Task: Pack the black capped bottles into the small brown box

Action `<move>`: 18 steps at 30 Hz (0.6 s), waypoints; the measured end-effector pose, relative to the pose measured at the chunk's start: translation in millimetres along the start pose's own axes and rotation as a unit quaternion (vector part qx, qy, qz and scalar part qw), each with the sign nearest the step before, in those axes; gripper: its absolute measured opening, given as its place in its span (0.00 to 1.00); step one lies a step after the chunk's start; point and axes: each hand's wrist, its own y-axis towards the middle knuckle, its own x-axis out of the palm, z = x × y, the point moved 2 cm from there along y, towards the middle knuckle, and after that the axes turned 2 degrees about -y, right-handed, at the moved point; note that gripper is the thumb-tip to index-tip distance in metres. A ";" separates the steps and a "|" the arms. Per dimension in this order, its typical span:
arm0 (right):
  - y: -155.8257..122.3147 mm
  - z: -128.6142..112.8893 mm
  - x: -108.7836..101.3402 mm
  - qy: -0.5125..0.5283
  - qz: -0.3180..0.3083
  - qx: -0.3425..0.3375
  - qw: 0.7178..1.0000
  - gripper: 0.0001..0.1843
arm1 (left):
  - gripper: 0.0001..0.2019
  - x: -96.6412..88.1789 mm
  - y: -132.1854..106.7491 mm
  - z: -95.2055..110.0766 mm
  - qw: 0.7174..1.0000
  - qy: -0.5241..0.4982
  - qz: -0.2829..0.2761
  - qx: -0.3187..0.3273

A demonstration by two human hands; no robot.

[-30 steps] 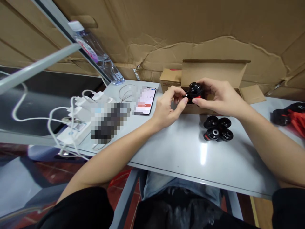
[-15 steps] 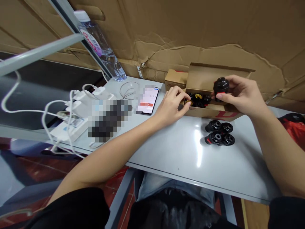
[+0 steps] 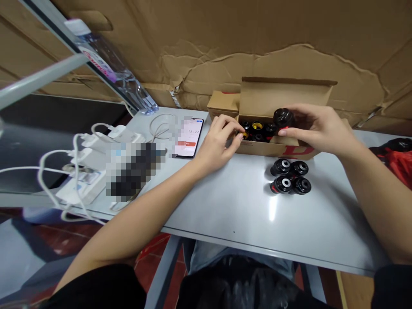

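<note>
My right hand (image 3: 317,124) pinches a black cylindrical part (image 3: 283,117) with a red band, holding it over an open cardboard box (image 3: 262,149). Inside the box stand several similar black parts (image 3: 270,128); one shows a yellow ring (image 3: 257,125) on top. At the box's left front corner, the curled fingers and thumb of my left hand (image 3: 219,140) close over the edge, beside another yellow-ringed part. The left fingertips are partly hidden. In front of the box, several black parts (image 3: 291,176) stand grouped upright on the grey table (image 3: 222,201).
A smaller carton (image 3: 223,103) adjoins the box's left side. Farther left are a phone (image 3: 189,139), a power strip (image 3: 80,189) with white cables and a leaning water bottle (image 3: 116,71). A red plastic bag (image 3: 399,165) lies at the right; cardboard (image 3: 273,38) lines the back.
The camera view has shifted, moving most things slightly left in the picture. My right hand has lowered the black part a little towards the box; my left hand stays at the box's corner.
</note>
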 end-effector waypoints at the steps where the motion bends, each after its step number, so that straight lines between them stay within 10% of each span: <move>1: -0.2 -1.1 -0.5 -0.007 -0.015 -0.001 1.000 0.26 | 0.10 -0.1 -0.2 -0.8 1.000 0.002 -0.001 0.001; 18: -2.3 -14.4 5.3 -0.099 0.038 -0.002 0.994 0.25 | 0.10 3.7 -1.2 -5.8 1.000 -0.011 0.009 0.011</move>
